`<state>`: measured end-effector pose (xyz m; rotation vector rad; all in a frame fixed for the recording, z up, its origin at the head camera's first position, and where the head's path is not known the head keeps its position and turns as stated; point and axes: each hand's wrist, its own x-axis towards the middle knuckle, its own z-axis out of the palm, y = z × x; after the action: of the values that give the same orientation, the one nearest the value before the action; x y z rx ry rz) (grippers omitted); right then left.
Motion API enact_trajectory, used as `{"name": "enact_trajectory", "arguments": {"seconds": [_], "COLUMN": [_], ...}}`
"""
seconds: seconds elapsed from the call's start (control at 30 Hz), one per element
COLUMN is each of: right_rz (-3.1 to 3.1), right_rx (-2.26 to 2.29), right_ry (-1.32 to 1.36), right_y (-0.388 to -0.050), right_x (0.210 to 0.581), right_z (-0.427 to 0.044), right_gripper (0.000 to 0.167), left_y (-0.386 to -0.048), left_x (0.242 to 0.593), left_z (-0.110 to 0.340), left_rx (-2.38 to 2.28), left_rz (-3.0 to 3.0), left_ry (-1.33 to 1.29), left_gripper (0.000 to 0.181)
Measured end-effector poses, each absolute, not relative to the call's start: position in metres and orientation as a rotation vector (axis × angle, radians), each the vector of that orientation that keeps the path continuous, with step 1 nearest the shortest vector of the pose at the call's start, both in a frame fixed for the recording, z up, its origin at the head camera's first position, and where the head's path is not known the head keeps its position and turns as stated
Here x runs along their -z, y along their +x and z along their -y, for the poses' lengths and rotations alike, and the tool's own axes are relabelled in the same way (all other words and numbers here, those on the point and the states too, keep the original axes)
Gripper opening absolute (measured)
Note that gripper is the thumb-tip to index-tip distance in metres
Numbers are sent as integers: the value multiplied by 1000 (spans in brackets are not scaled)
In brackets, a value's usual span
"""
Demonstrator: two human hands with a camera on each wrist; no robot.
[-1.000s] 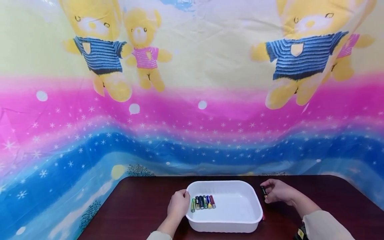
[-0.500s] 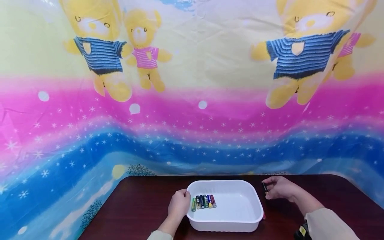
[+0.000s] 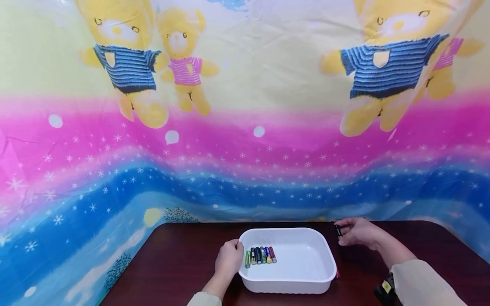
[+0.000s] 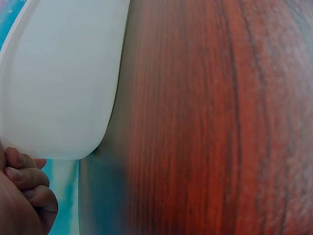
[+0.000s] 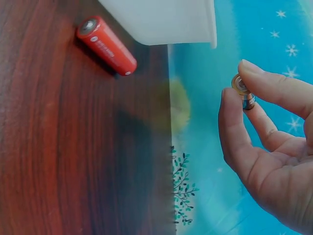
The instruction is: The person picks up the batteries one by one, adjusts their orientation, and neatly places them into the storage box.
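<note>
A white plastic basin [image 3: 302,261] stands on the dark wood table, with several batteries [image 3: 260,255] of mixed colours lying side by side near its left wall. My left hand [image 3: 229,258] grips the basin's left rim; its fingers curl at the rim in the left wrist view. To the right of the basin and apart from it, my right hand [image 3: 360,233] pinches a black battery [image 3: 338,230] between thumb and fingertips. Seen in the right wrist view, the battery's gold-ringed end [image 5: 239,84] points to the camera.
On the table beside the basin's right side lies a red battery [image 5: 106,46], mostly hidden by the basin in the head view. A black device [image 3: 386,290] sits at the right wrist. A printed bear cloth [image 3: 252,170] hangs behind the table's far edge.
My right hand has risen a little in the head view, still pinching the black battery. The left hand and basin keep their places, and the row of batteries looks the same.
</note>
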<state>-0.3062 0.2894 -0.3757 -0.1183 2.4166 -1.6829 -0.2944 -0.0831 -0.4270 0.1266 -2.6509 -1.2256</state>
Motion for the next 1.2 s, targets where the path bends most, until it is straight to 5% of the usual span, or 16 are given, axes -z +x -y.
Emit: {"name": "enact_trajectory", "arguments": {"seconds": [1.2], "right_rz": [-2377], "right_rx": [1709], "right_ry": [-182], "right_y": [-314], "right_x": [355], "right_z": [-269], "right_gripper": [62], "left_y": [-293], "left_x": [426], "left_z": [84], "left_rx": [1217], "left_rz": [2646], "left_ry": [110], "left_gripper": [29]}}
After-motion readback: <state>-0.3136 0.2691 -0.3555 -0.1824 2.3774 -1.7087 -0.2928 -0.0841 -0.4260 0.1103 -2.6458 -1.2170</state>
